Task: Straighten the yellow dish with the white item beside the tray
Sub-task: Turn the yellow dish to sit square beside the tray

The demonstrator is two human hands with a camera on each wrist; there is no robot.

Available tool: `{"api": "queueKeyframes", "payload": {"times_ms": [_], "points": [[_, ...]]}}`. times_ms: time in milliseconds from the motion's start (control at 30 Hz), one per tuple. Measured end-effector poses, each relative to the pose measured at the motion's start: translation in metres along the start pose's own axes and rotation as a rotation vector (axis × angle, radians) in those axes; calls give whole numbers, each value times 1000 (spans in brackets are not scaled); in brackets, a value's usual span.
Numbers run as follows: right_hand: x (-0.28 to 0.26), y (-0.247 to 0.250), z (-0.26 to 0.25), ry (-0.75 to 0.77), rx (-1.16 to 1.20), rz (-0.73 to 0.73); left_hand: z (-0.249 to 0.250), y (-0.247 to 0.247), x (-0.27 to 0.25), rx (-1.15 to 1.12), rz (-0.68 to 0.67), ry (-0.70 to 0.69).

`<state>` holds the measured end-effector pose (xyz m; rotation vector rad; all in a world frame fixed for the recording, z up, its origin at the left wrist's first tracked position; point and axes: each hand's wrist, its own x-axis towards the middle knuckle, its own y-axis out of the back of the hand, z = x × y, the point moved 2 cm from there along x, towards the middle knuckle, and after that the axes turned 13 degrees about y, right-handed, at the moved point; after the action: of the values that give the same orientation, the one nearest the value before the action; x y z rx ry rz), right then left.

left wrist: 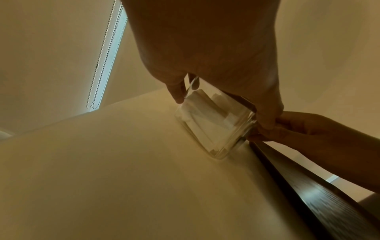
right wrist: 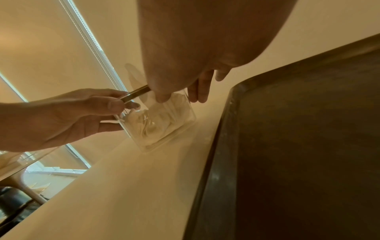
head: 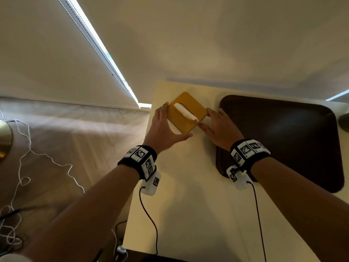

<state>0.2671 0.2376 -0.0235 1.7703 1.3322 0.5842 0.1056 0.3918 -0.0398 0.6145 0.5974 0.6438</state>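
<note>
The yellow dish (head: 196,108) is a square top on a clear box (left wrist: 213,129) (right wrist: 160,126), turned cornerwise like a diamond on the cream table (head: 188,205). A white item (head: 184,111) lies across it. The dark brown tray (head: 283,138) sits just to its right. My left hand (head: 176,121) holds the dish from the left, fingers on the far-left edge and thumb at the near corner. My right hand (head: 204,118) holds the right corner, between dish and tray. In the right wrist view the left hand's fingers (right wrist: 115,107) pinch the box's corner.
The table's left edge (head: 149,129) runs close beside the dish, with wooden floor below. White cords (head: 24,167) trail on the floor near a brass lamp base (head: 3,140). A dark object (head: 344,121) stands at the far right.
</note>
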Motion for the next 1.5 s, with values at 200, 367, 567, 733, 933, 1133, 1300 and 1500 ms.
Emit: {"api": "queueKeyframes", "payload": {"times_ms": [200,367,567,733,933,1133,1300,1500], "points": [[4,5,0,4,40,8,-1,-3,10,-16,-3,-20],[6,3,4,-2,71,11,-2,-4,12,-30,7,-48],[-11,-16,10,-185,236,64,-14,6,14,-299,-97,50],[-24,-29,-17,-196,302,79,-24,4,23,-200,-118,6],[-20,-46,-29,-191,397,171,-15,7,15,-246,-106,-104],[-14,-47,-21,-201,417,226,-22,3,6,-244,-121,-122],[-11,-43,-9,-102,371,201,-21,-2,-8,-248,-109,-128],[-8,-38,-4,-49,342,232,-18,-12,-18,-258,-109,-91]]}}
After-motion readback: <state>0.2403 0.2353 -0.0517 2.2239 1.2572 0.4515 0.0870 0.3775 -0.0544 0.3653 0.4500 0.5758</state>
